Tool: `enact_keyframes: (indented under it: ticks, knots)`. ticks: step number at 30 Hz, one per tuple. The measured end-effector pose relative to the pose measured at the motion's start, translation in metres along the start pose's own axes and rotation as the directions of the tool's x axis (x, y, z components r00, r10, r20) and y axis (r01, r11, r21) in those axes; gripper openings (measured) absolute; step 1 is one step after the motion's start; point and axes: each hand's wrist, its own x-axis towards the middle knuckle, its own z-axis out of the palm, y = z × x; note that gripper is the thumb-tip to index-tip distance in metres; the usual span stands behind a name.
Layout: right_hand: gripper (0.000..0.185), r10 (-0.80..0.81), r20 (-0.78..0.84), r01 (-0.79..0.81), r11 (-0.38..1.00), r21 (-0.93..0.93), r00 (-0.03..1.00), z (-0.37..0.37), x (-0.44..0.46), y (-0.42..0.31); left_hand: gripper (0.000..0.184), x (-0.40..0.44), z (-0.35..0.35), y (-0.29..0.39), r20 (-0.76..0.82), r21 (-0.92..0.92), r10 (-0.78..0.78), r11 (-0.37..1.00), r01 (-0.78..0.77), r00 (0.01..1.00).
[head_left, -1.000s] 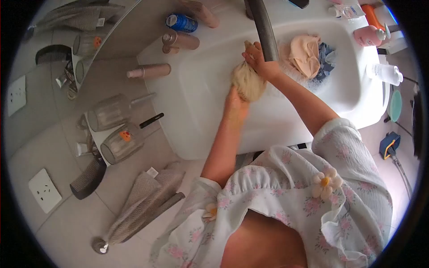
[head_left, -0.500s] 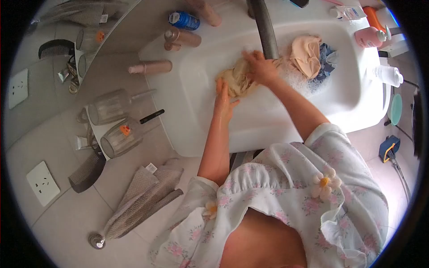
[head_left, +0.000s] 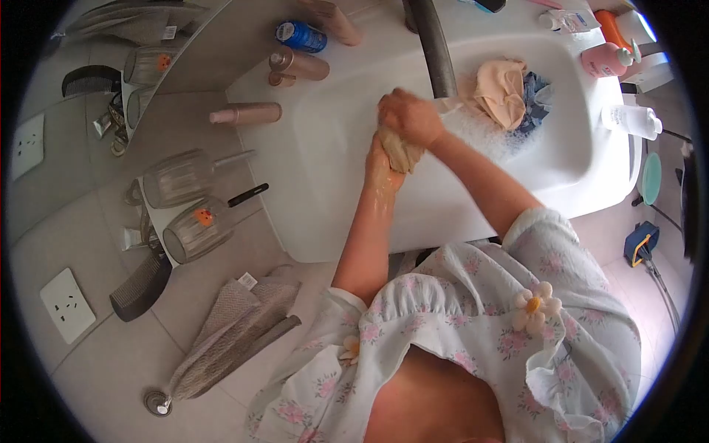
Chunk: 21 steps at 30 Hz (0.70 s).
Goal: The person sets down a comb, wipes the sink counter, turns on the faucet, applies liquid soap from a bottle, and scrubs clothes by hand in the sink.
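Note:
A wet, pale yellow cloth (head_left: 401,153) is bunched up between my two hands over the white sink (head_left: 325,148). My left hand (head_left: 381,164) grips it from below and the left, its forearm wet and shiny. Closed over the upper end of the cloth is my right hand (head_left: 410,118), knuckles up. Part of the bundle is hidden by the fingers. To the right, a peach-coloured cloth (head_left: 500,94) and a blue-grey cloth (head_left: 537,103) lie in suds, apart from my hands. The dark faucet (head_left: 436,59) reaches down just beside my right hand.
Pink bottles (head_left: 247,113) and a blue can (head_left: 300,36) line the sink's left rim. A pink pump bottle (head_left: 605,60) and a white bottle (head_left: 631,121) stand on the right. A grey towel (head_left: 233,332) hangs at lower left, below glass cups (head_left: 198,229) and a comb (head_left: 142,286).
Before, the yellow cloth was spread lower in the sink with my fingers looser. Now it is gathered into a tight bundle, and my right hand has moved left and closed over it.

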Motion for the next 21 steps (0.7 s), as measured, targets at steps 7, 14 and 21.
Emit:
enact_keyframes:
  ticks: [7, 14, 21]
  knots:
    - [0.030, 0.376, 0.101, -0.388, 0.909, 0.151, 0.921, 0.037, -0.024, 0.043, 0.066, -0.039, 0.006, -0.029, 0.032, 0.976, 0.443, 0.181, -0.125, 0.896]
    - [0.022, -0.051, -0.066, 0.055, 0.997, 0.057, 0.997, 0.046, -0.057, -0.041, 0.058, -0.024, 0.038, -0.046, 0.018, 0.864, 0.270, 0.480, -0.151, 0.963]
    - [0.024, 0.346, -0.020, -0.332, 0.915, 0.231, 0.938, 0.005, 0.006, 0.089, 0.070, -0.020, 0.028, -0.040, -0.030, 0.968, 0.546, 0.224, -0.112, 0.837]
